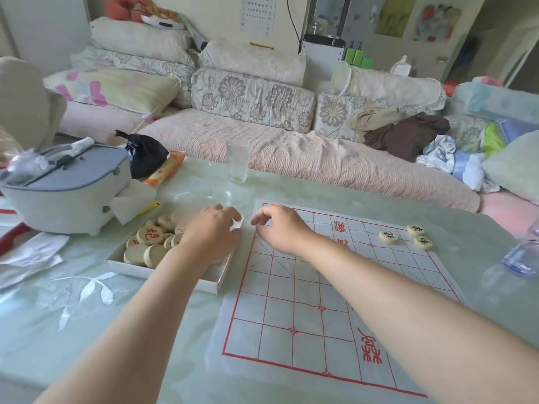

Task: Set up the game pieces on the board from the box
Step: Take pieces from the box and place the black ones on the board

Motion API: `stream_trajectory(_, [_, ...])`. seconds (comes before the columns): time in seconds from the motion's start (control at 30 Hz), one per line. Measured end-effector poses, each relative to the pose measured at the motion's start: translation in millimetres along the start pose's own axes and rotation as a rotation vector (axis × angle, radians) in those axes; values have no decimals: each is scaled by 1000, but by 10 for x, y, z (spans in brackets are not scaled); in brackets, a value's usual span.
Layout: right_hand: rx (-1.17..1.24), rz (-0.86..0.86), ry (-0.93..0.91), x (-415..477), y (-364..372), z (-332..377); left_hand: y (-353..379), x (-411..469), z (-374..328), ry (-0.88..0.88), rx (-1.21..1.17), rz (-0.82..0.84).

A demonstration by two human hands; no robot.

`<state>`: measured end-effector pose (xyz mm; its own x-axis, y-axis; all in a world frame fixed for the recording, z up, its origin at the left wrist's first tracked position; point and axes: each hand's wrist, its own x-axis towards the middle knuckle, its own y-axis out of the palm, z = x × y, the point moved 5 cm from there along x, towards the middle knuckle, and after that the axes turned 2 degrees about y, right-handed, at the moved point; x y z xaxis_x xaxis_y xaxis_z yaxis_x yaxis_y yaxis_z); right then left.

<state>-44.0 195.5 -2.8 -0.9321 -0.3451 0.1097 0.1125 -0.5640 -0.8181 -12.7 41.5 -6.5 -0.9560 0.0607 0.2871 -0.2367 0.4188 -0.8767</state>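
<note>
A white paper board (291, 325) with a red grid lies on the table. Three round wooden pieces with black characters (388, 237) sit near its far right corner. A shallow white box (204, 282) left of the board holds several wooden pieces (150, 235), some with red characters. My left hand (214, 233) rests palm down over the box's right part, fingers curled at its far corner. My right hand (280, 230) hovers over the board's far left corner with fingertips pinched together. Whether either hand holds a piece is hidden.
A grey-lidded white appliance (64, 188) stands at the left with papers (29, 258) beside it. A drinking glass (237, 163) stands behind the board. A clear container (522, 255) is at the right edge. A sofa (291, 153) lies beyond the table.
</note>
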Motion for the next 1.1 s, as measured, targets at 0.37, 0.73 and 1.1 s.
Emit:
stream_trajectory(0.37, [-157, 80, 23, 691, 719, 608, -189, -159, 1063, -187, 126, 38])
stream_trajectory(0.73, [-332, 186, -194, 952, 909, 840, -116, -117, 1092, -184, 131, 15])
stream_trajectory(1.1, [-197, 169, -138, 899, 630, 627, -195, -54, 1040, -232, -32, -87])
